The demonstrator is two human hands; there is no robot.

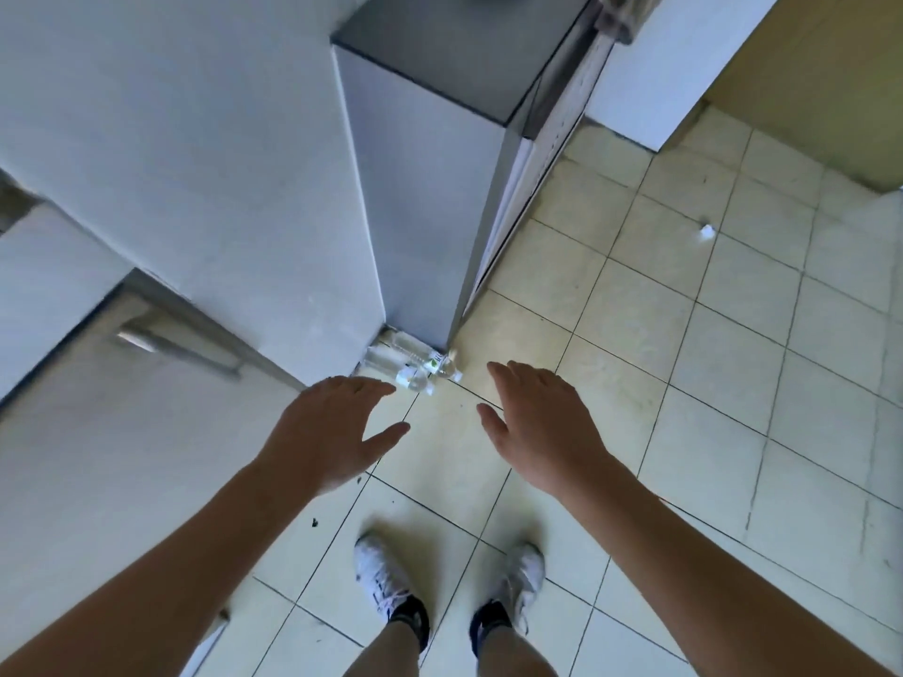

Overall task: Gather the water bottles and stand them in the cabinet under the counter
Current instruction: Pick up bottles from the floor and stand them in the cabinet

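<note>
— Water bottles first: where are they?
— Two clear plastic water bottles (pixel 413 366) with white-and-green labels lie on their sides on the floor, side by side and touching, tucked into the corner where the tall unit meets the wall.
— Start from the biggest thing, then.
— The pale cream tiled floor (pixel 684 359) with dark grout lines fills the right and the bottom of the view. A white painted wall (pixel 171 139) takes the upper left. Beside it stands a tall grey cabinet-like unit with a dark flat top (pixel 415 197). At lower left is a pale cupboard front with a brushed metal bar handle (pixel 181 344).
— And the person?
— Two bare forearms reach forward and down. The left hand (pixel 327 427) hovers near the bottles, fingers straight and together, thumb spread, holding nothing. The right hand (pixel 542 422) hovers well above the floor tiles, just right of the bottles, fingers straight and loosely together, likewise holding nothing.
— Anything smaller?
— White lace-up sneakers (pixel 386 574) with dark socks stand on the tiles below the hands. A small white scrap (pixel 707 232) lies on the floor at right.
</note>
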